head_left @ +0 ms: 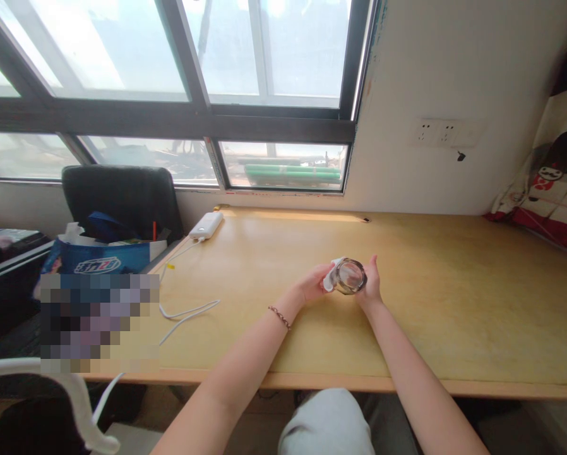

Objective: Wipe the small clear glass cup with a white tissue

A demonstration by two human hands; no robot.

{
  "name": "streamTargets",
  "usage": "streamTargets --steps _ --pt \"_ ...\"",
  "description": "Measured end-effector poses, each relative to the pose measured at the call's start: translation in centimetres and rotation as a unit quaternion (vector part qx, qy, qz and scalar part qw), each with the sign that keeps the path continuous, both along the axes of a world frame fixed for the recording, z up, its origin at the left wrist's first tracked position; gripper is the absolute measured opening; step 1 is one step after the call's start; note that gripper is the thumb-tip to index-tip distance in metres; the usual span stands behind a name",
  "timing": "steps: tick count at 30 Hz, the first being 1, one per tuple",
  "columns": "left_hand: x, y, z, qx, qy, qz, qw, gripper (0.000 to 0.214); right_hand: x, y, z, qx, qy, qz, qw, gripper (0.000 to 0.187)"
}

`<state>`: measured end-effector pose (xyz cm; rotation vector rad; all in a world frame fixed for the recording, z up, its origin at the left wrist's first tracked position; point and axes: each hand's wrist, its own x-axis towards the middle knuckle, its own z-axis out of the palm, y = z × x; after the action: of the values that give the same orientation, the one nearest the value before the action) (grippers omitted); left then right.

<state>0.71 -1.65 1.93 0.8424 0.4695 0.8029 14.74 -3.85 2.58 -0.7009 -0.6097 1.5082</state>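
Note:
A clear faceted drinking glass [352, 277] is held between my hands, just above the wooden table, with one round end turned toward me. My left hand [316, 282], wearing a beaded bracelet at the wrist, closes on a white tissue [329, 279] pressed to the left side of the glass. On the other side, my right hand [371, 287] grips the glass, its thumb pointing up. Most of the fingers on both hands are hidden behind the glass and tissue.
A white power bank [206, 225] with a white cable [189, 311] lies at the table's [454, 303] left edge. A black chair [122, 196] and blue bag [94, 256] stand left. Behind are a window, wall sockets [447, 133] and a patterned curtain [549, 170].

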Motion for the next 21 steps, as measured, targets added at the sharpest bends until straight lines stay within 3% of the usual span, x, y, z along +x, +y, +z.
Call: streamTargets --steps 5,8,13,18,21 --pt "0.5 -0.7 0.4 0.044 -0.019 -0.031 0.998 0.033 0.6 0.6 -1.0 -0.076 0.059 0.036 0.995 0.066" --pt "0.9 -1.1 0.7 0.062 -0.03 -0.016 0.997 0.036 0.5 1.1 -1.5 -0.1 0.073 0.013 0.992 0.052" --pt "1.1 -1.0 0.8 0.06 -0.045 0.015 0.997 0.037 -0.1 1.6 -1.4 -0.07 0.062 -0.011 0.996 0.016" --pt "1.1 -0.5 0.1 0.007 -0.031 0.0 0.999 0.027 0.4 1.3 -1.2 -0.055 0.073 -0.057 0.994 0.011" --pt "0.9 -0.1 0.0 -0.017 -0.008 0.019 1.0 0.032 0.5 0.8 -1.0 -0.061 0.032 -0.042 0.997 0.016"
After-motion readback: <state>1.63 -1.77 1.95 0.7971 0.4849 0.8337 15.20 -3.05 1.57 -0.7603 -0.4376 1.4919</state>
